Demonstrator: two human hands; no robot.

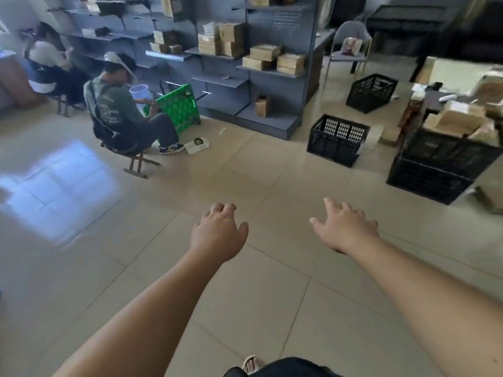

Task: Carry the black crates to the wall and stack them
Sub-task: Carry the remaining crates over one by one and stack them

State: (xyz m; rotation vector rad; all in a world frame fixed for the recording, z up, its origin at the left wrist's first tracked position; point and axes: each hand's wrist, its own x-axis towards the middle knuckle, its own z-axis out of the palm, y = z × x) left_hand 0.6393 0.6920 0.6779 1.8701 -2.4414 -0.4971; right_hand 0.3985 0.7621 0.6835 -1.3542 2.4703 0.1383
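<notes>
A near crate [336,140] stood on the floor [245,180] right of the shelves [245,77], a far crate [371,92] behind it, a stack [435,170] further right, a person [119,115] seated left.

I count four black crates [337,140]: two standing single on the floor, and two stacked at the right side. Two hands are in view, the left hand [217,232] and the right hand [345,229]. There are two seated people [119,115], one grey chair [349,47], one green trolley [179,107] and one white tray [197,146]. The cardboard boxes [264,53] are too many and too blurred for a sure count.
</notes>
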